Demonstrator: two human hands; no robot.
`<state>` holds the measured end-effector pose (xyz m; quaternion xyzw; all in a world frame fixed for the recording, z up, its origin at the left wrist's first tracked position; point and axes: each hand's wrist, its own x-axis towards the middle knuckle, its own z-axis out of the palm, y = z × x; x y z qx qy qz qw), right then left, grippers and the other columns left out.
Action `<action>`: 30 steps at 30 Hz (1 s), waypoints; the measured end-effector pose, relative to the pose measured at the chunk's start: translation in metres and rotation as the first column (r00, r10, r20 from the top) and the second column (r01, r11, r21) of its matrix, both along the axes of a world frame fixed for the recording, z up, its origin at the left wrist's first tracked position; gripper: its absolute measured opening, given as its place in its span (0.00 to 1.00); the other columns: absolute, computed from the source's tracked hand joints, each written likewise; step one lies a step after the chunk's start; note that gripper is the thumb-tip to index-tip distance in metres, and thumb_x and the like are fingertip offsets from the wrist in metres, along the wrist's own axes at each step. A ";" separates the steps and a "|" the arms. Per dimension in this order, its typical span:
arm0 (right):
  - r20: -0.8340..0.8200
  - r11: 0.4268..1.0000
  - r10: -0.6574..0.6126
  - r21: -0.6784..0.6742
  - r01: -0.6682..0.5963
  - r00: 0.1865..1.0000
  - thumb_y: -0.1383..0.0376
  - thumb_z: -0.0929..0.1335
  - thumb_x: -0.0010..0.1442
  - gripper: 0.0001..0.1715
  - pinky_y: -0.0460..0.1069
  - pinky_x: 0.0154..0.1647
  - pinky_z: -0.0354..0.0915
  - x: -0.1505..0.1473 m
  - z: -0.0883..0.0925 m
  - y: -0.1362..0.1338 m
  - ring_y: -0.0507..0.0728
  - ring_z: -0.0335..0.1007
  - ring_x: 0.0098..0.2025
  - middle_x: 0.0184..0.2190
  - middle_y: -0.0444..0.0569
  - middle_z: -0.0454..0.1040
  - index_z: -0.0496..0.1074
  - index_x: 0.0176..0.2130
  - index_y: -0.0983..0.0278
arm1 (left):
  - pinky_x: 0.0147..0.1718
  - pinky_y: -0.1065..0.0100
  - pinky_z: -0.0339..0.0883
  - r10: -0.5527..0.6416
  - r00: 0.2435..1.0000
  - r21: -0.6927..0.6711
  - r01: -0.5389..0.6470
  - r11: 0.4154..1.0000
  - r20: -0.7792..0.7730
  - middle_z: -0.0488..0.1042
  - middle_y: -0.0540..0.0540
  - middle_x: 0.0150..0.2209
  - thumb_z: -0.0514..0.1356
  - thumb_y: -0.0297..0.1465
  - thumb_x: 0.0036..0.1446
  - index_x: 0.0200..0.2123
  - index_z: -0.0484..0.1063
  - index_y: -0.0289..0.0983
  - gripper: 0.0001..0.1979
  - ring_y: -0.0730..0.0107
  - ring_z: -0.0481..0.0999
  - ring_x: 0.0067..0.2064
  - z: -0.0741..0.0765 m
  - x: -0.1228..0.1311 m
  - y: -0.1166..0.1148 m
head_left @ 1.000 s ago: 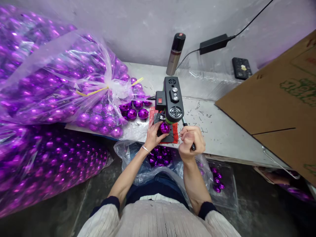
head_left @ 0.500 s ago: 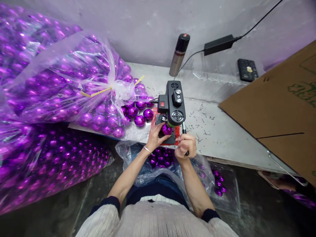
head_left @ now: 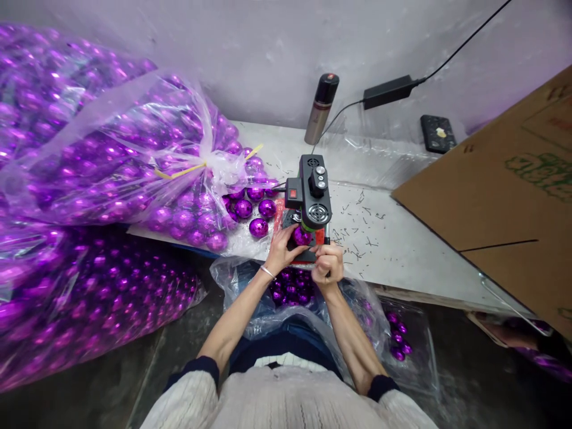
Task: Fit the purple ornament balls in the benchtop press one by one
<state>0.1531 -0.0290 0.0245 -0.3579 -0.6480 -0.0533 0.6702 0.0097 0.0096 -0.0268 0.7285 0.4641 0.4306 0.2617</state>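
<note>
A shiny purple ball [head_left: 302, 236] sits beneath the head of a small black machine [head_left: 315, 193], which has a red switch and round vents. My left hand [head_left: 280, 250] grips this ball from its left and front, thumb and fingers around it. To the right, my right hand [head_left: 328, 263] is closed around the machine's dark lever handle. The machine stands on a red mat [head_left: 277, 215]. Loose purple balls [head_left: 258, 227] lie on the worktable just left of it. In front of the table edge, more purple balls [head_left: 291, 289] rest in clear plastic over my lap.
Big clear bags of purple balls [head_left: 89, 161] fill the left. Behind the machine stand a bottle [head_left: 322, 109], a black adapter [head_left: 388, 92] with its cable and a dark phone-like object [head_left: 438, 134]. A cardboard box [head_left: 496, 196] is at right. Dark scraps dot the table [head_left: 402, 238].
My right hand has moved slightly left, closer to the ball, with the lever handle in it. My left hand remains at the ball. One loose ball has shifted slightly. The view has shifted a little.
</note>
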 end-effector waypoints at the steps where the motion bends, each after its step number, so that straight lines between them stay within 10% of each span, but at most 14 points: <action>1: 0.002 1.000 -0.007 0.004 0.007 1.000 0.61 0.58 0.73 0.19 0.51 0.32 0.70 0.000 0.001 0.000 0.51 0.73 0.26 0.29 0.41 0.68 0.62 0.29 0.60 | 0.61 0.46 0.70 -0.001 1.000 0.004 0.001 1.000 0.000 0.78 0.33 0.58 0.69 0.49 0.58 0.63 0.70 0.38 0.34 0.48 0.78 0.60 0.000 0.000 0.001; 11: -0.117 0.983 -0.102 -0.166 0.081 0.988 0.64 0.62 0.71 0.19 0.50 0.29 0.63 -0.004 0.085 -0.002 0.52 0.68 0.27 0.23 0.43 0.67 0.65 0.27 0.60 | 0.66 0.43 0.65 -0.051 0.996 0.122 0.059 0.991 -0.067 0.74 0.30 0.62 0.64 0.45 0.65 0.66 0.62 0.37 0.32 0.49 0.74 0.65 -0.003 -0.004 -0.030; 16: -0.051 0.987 -0.076 -0.144 0.068 0.996 0.67 0.62 0.70 0.19 0.50 0.31 0.64 -0.001 0.074 -0.007 0.53 0.70 0.29 0.23 0.42 0.67 0.66 0.26 0.60 | 0.68 0.39 0.59 -0.096 0.976 0.210 0.137 0.968 -0.193 0.64 0.25 0.69 0.66 0.60 0.53 0.72 0.54 0.36 0.54 0.41 0.63 0.72 -0.006 -0.020 -0.067; 23: -0.050 0.989 -0.061 -0.137 0.054 0.997 0.69 0.63 0.69 0.18 0.50 0.32 0.63 -0.002 0.070 -0.009 0.52 0.71 0.30 0.24 0.43 0.69 0.65 0.26 0.60 | 0.62 0.46 0.65 0.528 0.824 0.046 -0.531 0.846 -0.206 0.76 0.25 0.58 0.49 0.54 0.70 0.62 0.71 0.32 0.34 0.41 0.76 0.62 0.026 -0.062 -0.012; 26: -0.053 0.990 -0.049 -0.137 0.041 0.997 0.69 0.63 0.69 0.18 0.49 0.32 0.63 -0.002 0.072 -0.009 0.52 0.70 0.30 0.25 0.43 0.70 0.65 0.27 0.60 | 0.53 0.51 0.72 0.486 0.841 -0.025 -0.505 0.863 -0.238 0.82 0.29 0.45 0.50 0.57 0.68 0.59 0.74 0.31 0.37 0.43 0.82 0.50 0.027 -0.068 0.005; 30: -0.051 0.989 -0.061 -0.134 0.054 0.997 0.69 0.62 0.69 0.18 0.50 0.31 0.63 -0.002 0.070 -0.009 0.53 0.70 0.30 0.24 0.43 0.69 0.65 0.26 0.60 | 0.50 0.57 0.75 0.359 0.913 -0.039 -0.372 0.927 -0.193 0.80 0.33 0.53 0.63 0.57 0.60 0.60 0.72 0.36 0.36 0.47 0.81 0.54 0.026 -0.063 0.006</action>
